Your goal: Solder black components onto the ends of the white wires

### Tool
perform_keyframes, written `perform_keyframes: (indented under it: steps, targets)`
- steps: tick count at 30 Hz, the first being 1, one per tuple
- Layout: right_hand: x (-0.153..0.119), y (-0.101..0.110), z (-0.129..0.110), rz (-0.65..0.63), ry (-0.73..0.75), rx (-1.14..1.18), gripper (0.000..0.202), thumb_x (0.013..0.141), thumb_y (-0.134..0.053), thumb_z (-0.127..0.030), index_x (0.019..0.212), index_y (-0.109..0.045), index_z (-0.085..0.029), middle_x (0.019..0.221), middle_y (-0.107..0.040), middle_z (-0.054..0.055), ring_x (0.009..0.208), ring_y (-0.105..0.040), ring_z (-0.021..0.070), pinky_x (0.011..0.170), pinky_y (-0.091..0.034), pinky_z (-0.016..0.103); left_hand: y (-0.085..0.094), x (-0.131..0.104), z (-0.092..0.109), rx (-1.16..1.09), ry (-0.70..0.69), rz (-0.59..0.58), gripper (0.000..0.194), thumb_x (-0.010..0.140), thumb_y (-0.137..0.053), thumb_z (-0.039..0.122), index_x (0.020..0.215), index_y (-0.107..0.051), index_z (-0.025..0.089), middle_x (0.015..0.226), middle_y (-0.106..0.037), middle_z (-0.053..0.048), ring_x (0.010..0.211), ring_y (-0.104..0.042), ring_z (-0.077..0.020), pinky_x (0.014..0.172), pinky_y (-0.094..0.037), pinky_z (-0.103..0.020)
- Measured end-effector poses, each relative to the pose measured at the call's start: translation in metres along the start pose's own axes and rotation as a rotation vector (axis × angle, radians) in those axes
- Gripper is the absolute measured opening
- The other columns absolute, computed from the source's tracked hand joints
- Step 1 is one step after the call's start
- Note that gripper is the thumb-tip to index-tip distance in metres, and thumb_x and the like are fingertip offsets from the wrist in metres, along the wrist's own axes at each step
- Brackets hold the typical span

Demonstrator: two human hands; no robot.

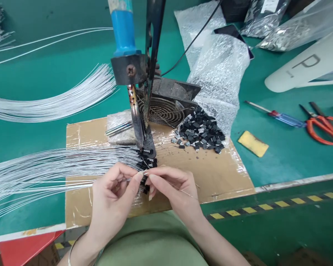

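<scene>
My left hand (113,201) pinches thin white wires (80,183) between thumb and index finger. Fingertip to fingertip with it, my right hand (176,184) is closed on a thin wire that trails back across its palm side. Just behind the fingertips, a bundle of white wires (72,160) ends in small black connectors (152,162) on the cardboard (216,177). Above them a soldering iron (135,118) with a blue handle points down from a black stand. The exact ends between my fingertips are too small to make out.
A pile of black connectors (201,129) lies right of a fan (166,107). More white wires (52,101) curve at the left. Bubble wrap (219,70), a yellow sponge (253,143), a screwdriver (287,119), red-handled scissors (324,129) and a white cup (302,66) are at the right.
</scene>
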State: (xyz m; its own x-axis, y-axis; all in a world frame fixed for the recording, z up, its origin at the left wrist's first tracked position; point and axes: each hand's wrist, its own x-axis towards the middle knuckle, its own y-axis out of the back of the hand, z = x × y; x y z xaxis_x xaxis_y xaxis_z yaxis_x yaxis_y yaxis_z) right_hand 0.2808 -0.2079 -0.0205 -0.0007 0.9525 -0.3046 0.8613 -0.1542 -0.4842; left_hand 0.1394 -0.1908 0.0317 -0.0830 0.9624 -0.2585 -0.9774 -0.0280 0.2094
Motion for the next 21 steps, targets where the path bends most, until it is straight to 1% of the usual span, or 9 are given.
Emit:
perform_keyframes:
  steps: [3, 7, 10, 13, 16, 21]
  targets:
    - [-0.001, -0.005, 0.003, 0.021, 0.005, 0.025, 0.006, 0.086, -0.084, -0.029, 0.089, -0.089, -0.025, 0.077, -0.080, 0.002, 0.052, -0.067, 0.0113, 0.053, -0.063, 0.024, 0.000, -0.001, -0.003, 0.038, -0.044, 0.016, 0.015, 0.090, -0.073, 0.022, 0.075, -0.070, 0.020, 0.061, -0.061, 0.003, 0.054, -0.042, -0.0087, 0.050, -0.029, -0.023]
    - [-0.001, -0.006, 0.005, 0.019, -0.007, 0.066, 0.005, 0.086, -0.084, -0.027, 0.089, -0.088, -0.026, 0.074, -0.078, 0.000, 0.052, -0.066, 0.0100, 0.053, -0.062, 0.022, 0.001, -0.002, -0.009, 0.082, -0.067, 0.036, 0.014, 0.091, -0.074, 0.025, 0.078, -0.071, 0.020, 0.064, -0.063, 0.002, 0.057, -0.047, -0.0102, 0.050, -0.030, -0.024]
    - [0.000, -0.007, 0.004, 0.025, -0.014, 0.086, 0.004, 0.086, -0.085, -0.027, 0.088, -0.088, -0.026, 0.072, -0.077, 0.000, 0.050, -0.065, 0.0098, 0.052, -0.062, 0.022, 0.002, -0.004, -0.013, 0.105, -0.095, 0.047, 0.014, 0.092, -0.074, 0.026, 0.080, -0.071, 0.020, 0.067, -0.065, 0.001, 0.060, -0.051, -0.0112, 0.051, -0.032, -0.024]
    - [0.000, -0.008, 0.004, 0.025, -0.015, 0.098, 0.005, 0.087, -0.084, -0.026, 0.087, -0.088, -0.026, 0.070, -0.075, 0.000, 0.050, -0.064, 0.0095, 0.051, -0.062, 0.021, 0.002, -0.004, -0.017, 0.136, -0.134, 0.051, 0.012, 0.093, -0.073, 0.025, 0.082, -0.071, 0.020, 0.068, -0.064, 0.001, 0.061, -0.052, -0.0113, 0.054, -0.036, -0.025]
    - [0.000, -0.008, 0.004, 0.018, -0.014, 0.098, 0.005, 0.088, -0.083, -0.025, 0.087, -0.088, -0.027, 0.069, -0.074, -0.001, 0.050, -0.064, 0.0083, 0.051, -0.060, 0.019, 0.003, -0.004, -0.021, 0.187, -0.199, 0.059, 0.012, 0.094, -0.073, 0.023, 0.083, -0.071, 0.021, 0.069, -0.064, 0.002, 0.060, -0.051, -0.0103, 0.055, -0.037, -0.024]
    - [-0.001, -0.006, 0.006, 0.017, -0.014, 0.096, 0.004, 0.088, -0.084, -0.026, 0.087, -0.088, -0.027, 0.068, -0.074, -0.002, 0.049, -0.064, 0.0063, 0.050, -0.058, 0.015, 0.008, -0.001, -0.028, 0.251, -0.356, 0.004, 0.008, 0.093, -0.073, 0.015, 0.089, -0.072, 0.022, 0.070, -0.065, 0.003, 0.058, -0.052, -0.0091, 0.051, -0.038, -0.022]
